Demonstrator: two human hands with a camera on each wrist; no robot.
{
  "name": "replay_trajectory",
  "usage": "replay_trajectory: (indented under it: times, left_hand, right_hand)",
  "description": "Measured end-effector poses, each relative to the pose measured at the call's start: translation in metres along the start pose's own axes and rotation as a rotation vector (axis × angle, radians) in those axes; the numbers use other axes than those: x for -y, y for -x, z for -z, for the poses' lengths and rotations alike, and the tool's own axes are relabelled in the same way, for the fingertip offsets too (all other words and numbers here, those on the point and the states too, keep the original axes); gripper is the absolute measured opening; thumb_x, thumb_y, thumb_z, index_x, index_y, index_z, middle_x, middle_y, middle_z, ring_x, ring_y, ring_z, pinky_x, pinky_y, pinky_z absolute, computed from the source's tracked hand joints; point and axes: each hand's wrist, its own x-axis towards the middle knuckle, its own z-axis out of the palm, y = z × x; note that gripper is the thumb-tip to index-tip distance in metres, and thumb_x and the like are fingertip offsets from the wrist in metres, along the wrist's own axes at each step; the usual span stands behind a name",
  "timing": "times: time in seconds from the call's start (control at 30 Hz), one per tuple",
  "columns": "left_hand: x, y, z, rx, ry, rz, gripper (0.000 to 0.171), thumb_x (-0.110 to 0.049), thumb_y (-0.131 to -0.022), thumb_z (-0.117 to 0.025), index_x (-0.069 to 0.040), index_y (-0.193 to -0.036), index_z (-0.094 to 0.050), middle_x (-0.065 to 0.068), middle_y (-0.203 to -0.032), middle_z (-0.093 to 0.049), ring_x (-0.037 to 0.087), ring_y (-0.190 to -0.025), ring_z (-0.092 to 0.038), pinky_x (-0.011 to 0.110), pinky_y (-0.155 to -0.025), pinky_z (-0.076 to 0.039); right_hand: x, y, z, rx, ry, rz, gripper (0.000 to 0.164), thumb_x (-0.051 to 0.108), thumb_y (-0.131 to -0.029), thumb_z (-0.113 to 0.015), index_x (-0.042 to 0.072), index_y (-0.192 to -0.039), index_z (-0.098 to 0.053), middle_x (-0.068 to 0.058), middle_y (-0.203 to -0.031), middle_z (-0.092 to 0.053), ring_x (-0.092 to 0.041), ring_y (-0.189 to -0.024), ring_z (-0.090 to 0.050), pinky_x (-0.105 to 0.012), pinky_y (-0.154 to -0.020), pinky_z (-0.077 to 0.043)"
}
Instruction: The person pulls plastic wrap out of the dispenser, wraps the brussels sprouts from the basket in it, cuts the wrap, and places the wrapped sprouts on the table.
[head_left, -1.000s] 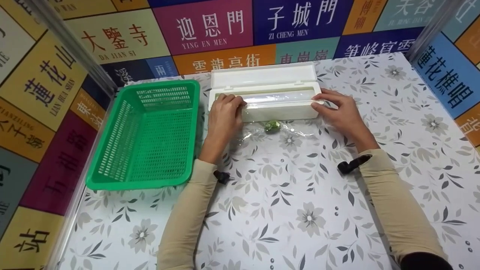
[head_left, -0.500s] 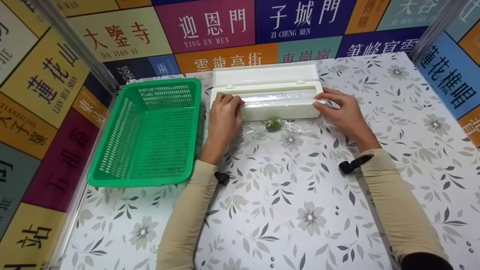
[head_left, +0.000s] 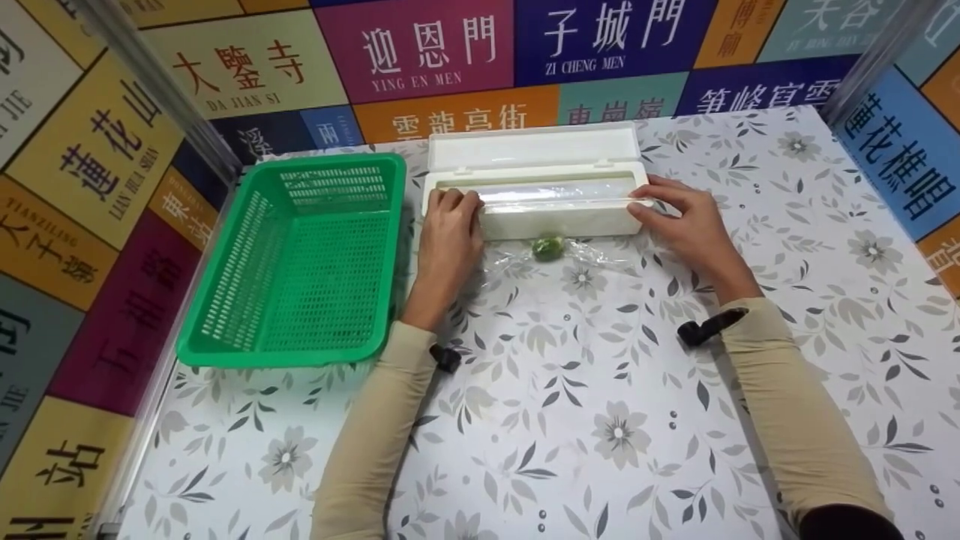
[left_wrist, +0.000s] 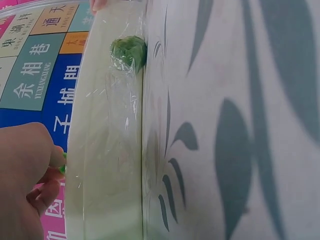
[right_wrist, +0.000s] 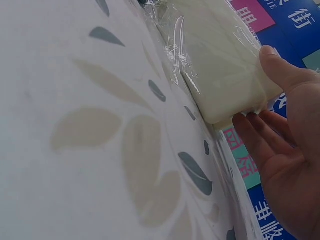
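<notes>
Colourful lettered panels (head_left: 427, 56) stand behind and on both sides of a white, grey-flowered table (head_left: 510, 420).

Green basket (head_left: 326, 277), one. White lidded box (head_left: 585, 223), one. Clear film roll (head_left: 570, 192), one. Green film-wrapped item (head_left: 548, 248), one. Left grip (head_left: 450, 236) and right grip (head_left: 694, 225), two hands. Sleeves (head_left: 367, 442) (head_left: 799, 405), two. Table (head_left: 562, 465), one.

White lettering on a magenta wall panel (head_left: 416, 56) reads "迎恩門 YING EN MEN," with "子城門 ZI CHENG MEN" on a dark blue panel (head_left: 611, 45) beside it. A cream panel (head_left: 244, 64) bears "大鑒寺 DA JIAN SI," a yellow panel (head_left: 105, 157) "蓮花山 LIAN HUA SHAN." In the left wrist view, a teal panel (left_wrist: 33, 75) shows "余相巷 YUXIANGXIANG."
</notes>
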Motion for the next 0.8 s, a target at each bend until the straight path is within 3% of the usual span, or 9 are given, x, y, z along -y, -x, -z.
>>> replay_trajectory:
  times: [0.2,0.3,0.6,0.8]
  left_hand:
    - [0.001,-0.001,0.0,-0.002,0.025,0.029,0.016,-0.017,-0.109,-0.065,-0.006,-0.113,-0.076,0.013,-0.115,-0.075,0.032,-0.117,-0.062,0.042,-0.101,-0.056]
    - [0.001,-0.002,0.0,-0.017,0.041,0.062,0.022,-0.024,-0.108,-0.069,-0.005,-0.112,-0.078,0.011,-0.114,-0.077,0.029,-0.116,-0.064,0.04,-0.101,-0.057]
    - [-0.001,-0.003,-0.004,-0.069,0.08,0.107,0.018,-0.022,-0.105,-0.072,-0.005,-0.106,-0.079,0.01,-0.109,-0.076,0.028,-0.11,-0.065,0.039,-0.096,-0.059]
    - [0.0,-0.003,-0.004,-0.095,0.075,0.122,0.016,-0.019,-0.106,-0.071,-0.004,-0.103,-0.077,0.011,-0.107,-0.074,0.029,-0.108,-0.063,0.039,-0.094,-0.058]
  right_hand:
    - [0.017,0.007,-0.001,0.007,-0.042,0.013,0.036,0.028,-0.1,-0.081,0.004,-0.127,-0.078,-0.016,-0.161,-0.057,-0.022,-0.155,-0.049,-0.028,-0.128,-0.041]
    - [0.018,0.009,-0.001,0.002,-0.073,0.017,0.036,0.026,-0.099,-0.081,0.002,-0.127,-0.078,-0.017,-0.16,-0.058,-0.022,-0.155,-0.049,-0.025,-0.127,-0.04]
    - [0.017,0.009,-0.002,-0.007,-0.069,0.011,0.038,0.027,-0.099,-0.083,0.002,-0.126,-0.078,-0.017,-0.16,-0.058,-0.025,-0.155,-0.049,-0.032,-0.132,-0.036]
    - [0.01,0.004,-0.001,-0.013,-0.051,0.022,0.037,0.027,-0.099,-0.083,0.002,-0.126,-0.078,-0.017,-0.159,-0.06,-0.025,-0.154,-0.05,-0.031,-0.13,-0.037]
